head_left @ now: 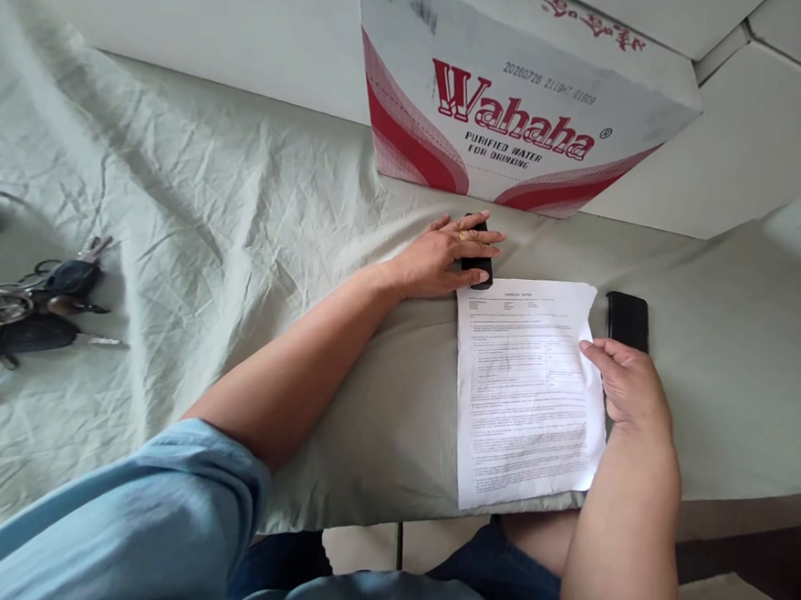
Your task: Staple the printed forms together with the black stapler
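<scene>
Right hand: the right hand [631,385] lies nearest, resting on the right edge of the printed sheet [528,391]; its grip is loose, thumb tip on the paper, fingers curled over the margin rather than pinching it.
Printed sheet: it lies flat on the cloth-covered surface [240,234], its lower edge close to the near rim, its right margin slightly lifted and creased under the thumb.
Black phone: a black phone [628,320] lies just beside the sheet's upper right corner, partly behind the right hand.
Left hand: the left hand [445,257] rests palm down at the sheet's top left corner, fingers spread flat over a small black device [478,262]; the grip presses on it rather than closing round it.
Small black device: it sits upright in the picture, touching the sheet's top edge; what it is I cannot tell.
Keys: a bunch of keys [21,319] lies well apart on the left.
Carton: a water carton [517,98] stands at the far side.
Risk: the sheet looks likely to slide off the near rim if the right hand drags it, since the cloth is loose and wrinkled; the creased margin could tear or fold further under the thumb.
</scene>
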`<act>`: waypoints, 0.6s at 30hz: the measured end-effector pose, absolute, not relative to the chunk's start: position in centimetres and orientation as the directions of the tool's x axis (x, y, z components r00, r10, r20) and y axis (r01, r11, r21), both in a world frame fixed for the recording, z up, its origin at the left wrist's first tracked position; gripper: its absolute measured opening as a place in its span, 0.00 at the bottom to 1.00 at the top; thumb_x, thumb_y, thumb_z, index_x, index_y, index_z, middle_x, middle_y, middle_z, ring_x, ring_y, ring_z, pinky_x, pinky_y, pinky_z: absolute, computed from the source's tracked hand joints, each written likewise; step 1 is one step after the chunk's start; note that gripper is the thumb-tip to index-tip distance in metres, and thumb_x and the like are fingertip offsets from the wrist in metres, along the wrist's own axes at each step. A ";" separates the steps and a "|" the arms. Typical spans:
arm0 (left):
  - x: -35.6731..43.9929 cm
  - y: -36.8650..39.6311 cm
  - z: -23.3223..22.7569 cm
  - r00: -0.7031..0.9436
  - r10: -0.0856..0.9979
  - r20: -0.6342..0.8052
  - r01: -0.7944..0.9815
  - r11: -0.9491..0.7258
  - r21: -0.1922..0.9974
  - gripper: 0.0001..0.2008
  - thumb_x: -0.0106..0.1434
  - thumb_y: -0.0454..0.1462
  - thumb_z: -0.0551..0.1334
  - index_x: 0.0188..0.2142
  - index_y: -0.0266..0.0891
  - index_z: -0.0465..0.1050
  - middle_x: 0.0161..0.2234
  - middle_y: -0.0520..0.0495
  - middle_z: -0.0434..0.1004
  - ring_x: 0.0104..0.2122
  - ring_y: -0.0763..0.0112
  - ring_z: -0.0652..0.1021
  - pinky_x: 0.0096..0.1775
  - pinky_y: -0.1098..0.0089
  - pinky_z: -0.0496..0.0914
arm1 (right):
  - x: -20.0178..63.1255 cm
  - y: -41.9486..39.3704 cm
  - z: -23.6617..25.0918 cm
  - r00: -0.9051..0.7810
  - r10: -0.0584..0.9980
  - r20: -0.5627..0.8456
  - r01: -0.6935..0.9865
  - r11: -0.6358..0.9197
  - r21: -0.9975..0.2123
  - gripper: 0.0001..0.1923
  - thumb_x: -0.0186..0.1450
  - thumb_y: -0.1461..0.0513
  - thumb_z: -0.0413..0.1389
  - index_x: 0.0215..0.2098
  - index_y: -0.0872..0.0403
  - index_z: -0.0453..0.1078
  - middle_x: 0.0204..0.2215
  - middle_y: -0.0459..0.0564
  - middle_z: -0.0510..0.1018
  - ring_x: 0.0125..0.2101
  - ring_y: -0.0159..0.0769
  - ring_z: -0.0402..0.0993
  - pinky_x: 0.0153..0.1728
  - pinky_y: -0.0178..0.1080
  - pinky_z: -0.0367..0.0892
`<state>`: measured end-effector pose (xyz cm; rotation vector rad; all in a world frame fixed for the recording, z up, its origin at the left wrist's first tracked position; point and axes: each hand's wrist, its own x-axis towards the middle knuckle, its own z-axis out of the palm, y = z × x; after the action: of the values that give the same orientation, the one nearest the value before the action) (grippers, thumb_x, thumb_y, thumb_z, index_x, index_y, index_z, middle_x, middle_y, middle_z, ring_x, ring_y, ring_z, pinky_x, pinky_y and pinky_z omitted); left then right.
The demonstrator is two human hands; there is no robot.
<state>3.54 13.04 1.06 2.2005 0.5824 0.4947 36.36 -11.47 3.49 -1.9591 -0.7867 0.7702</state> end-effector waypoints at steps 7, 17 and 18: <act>2.8 13.9 -0.2 0.705 0.660 0.261 0.129 -0.480 0.868 0.44 0.70 0.65 0.77 0.76 0.45 0.83 0.88 0.32 0.67 0.89 0.33 0.64 0.87 0.33 0.60 | 35.5 -11.1 4.2 0.547 0.766 -0.337 0.130 -0.475 -0.871 0.28 0.51 0.40 0.84 0.36 0.48 0.86 0.33 0.48 0.91 0.34 0.45 0.87 0.38 0.47 0.84; 3.5 13.5 -0.9 0.685 0.649 0.331 0.219 -0.617 0.756 0.40 0.67 0.45 0.82 0.76 0.48 0.80 0.86 0.32 0.67 0.87 0.33 0.66 0.86 0.31 0.62 | 35.4 -11.1 4.4 0.531 0.761 -0.373 0.120 -0.503 -0.856 0.26 0.49 0.41 0.86 0.33 0.46 0.86 0.32 0.47 0.92 0.32 0.44 0.86 0.33 0.44 0.82; 3.5 13.5 -1.1 0.644 0.680 0.351 0.236 -0.613 0.754 0.41 0.65 0.43 0.82 0.76 0.48 0.79 0.86 0.32 0.67 0.86 0.34 0.67 0.85 0.32 0.63 | 35.2 -11.1 4.5 0.527 0.761 -0.378 0.117 -0.505 -0.855 0.27 0.49 0.40 0.86 0.33 0.46 0.86 0.33 0.47 0.92 0.32 0.44 0.86 0.33 0.44 0.82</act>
<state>3.52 13.53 -1.05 2.1775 0.7092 0.8344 35.19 -11.13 4.52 -1.9473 -0.7160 0.9941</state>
